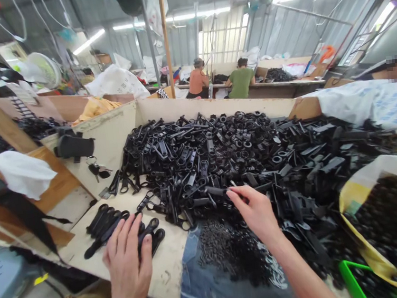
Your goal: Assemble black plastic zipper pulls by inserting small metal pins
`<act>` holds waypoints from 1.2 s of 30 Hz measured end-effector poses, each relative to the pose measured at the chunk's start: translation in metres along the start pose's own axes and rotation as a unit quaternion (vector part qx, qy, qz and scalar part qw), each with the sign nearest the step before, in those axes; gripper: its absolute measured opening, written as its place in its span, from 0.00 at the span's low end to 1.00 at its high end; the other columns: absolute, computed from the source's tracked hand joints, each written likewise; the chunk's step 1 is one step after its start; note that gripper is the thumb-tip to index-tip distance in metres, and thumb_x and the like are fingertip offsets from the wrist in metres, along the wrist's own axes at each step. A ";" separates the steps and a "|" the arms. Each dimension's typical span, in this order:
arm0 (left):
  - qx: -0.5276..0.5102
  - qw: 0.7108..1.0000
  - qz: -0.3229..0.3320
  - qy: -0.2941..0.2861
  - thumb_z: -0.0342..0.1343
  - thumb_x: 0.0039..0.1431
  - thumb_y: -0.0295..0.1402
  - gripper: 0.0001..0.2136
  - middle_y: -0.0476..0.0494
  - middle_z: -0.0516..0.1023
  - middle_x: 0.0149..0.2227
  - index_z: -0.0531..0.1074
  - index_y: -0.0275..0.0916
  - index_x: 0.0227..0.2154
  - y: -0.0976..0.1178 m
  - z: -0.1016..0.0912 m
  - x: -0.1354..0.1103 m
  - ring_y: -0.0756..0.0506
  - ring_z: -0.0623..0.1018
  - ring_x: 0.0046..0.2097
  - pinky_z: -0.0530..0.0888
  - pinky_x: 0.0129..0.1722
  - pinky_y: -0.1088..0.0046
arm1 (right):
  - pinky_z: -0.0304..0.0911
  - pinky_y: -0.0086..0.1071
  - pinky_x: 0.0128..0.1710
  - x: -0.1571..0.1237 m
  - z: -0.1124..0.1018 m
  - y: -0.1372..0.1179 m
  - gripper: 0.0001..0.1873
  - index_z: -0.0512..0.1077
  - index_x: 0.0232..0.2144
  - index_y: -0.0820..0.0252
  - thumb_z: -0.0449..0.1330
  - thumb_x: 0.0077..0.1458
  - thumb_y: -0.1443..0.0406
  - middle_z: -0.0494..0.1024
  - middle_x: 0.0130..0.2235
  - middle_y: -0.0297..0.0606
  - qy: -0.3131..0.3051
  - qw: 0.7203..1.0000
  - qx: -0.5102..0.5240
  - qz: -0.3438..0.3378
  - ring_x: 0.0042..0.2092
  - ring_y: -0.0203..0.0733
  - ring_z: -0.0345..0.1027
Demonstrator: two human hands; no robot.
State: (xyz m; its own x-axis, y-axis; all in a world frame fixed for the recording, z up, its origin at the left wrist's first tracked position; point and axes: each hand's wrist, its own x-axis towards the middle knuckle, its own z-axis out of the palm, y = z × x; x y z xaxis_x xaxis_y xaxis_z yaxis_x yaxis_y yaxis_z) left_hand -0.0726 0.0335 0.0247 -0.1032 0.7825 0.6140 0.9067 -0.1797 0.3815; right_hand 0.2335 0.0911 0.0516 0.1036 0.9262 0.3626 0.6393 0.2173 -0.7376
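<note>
Resting near table edge [166, 286]: left hand [127, 264].

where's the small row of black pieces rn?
Head view, lower left: the row of black pieces lies on the bare tabletop, partly under the left hand, left of the big pile that the right hand reaches into.

Legible text, labels, brands, numbers, signs: none.
Blue printing on a co-worker's white sleeve [379, 99], far right: too blurred to read.
</note>
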 end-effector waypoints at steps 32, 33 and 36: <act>-0.615 0.474 -0.458 -0.433 0.62 0.61 0.41 0.22 0.37 0.83 0.40 0.70 0.34 0.53 0.127 0.006 -0.055 0.46 0.79 0.37 0.71 0.40 0.71 | 0.63 0.34 0.32 -0.051 -0.020 0.029 0.06 0.78 0.40 0.59 0.61 0.63 0.66 0.79 0.43 0.43 -0.127 0.965 -0.224 0.044 0.35 0.48 0.77; -0.617 0.470 -0.460 -0.433 0.61 0.62 0.39 0.21 0.36 0.83 0.41 0.70 0.33 0.54 0.127 0.005 -0.056 0.46 0.79 0.38 0.71 0.42 0.70 | 0.63 0.34 0.31 -0.050 -0.016 0.029 0.05 0.78 0.40 0.59 0.62 0.63 0.66 0.79 0.43 0.43 -0.129 0.960 -0.243 0.048 0.34 0.48 0.77; -0.621 0.455 -0.476 -0.426 0.60 0.60 0.36 0.22 0.34 0.83 0.42 0.70 0.31 0.55 0.124 0.004 -0.055 0.43 0.80 0.42 0.71 0.46 0.68 | 0.63 0.32 0.32 -0.050 -0.010 0.030 0.05 0.76 0.42 0.57 0.62 0.63 0.67 0.80 0.42 0.41 -0.136 0.952 -0.271 0.048 0.36 0.47 0.78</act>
State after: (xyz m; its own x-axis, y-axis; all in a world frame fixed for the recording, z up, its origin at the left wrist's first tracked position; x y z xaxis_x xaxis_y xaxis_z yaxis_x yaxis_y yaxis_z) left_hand 0.0470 -0.0301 0.0356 0.4682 0.7101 -0.5259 -0.3675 0.6978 0.6149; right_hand 0.2553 0.0483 0.0170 0.0264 0.9953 0.0933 0.9439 0.0059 -0.3301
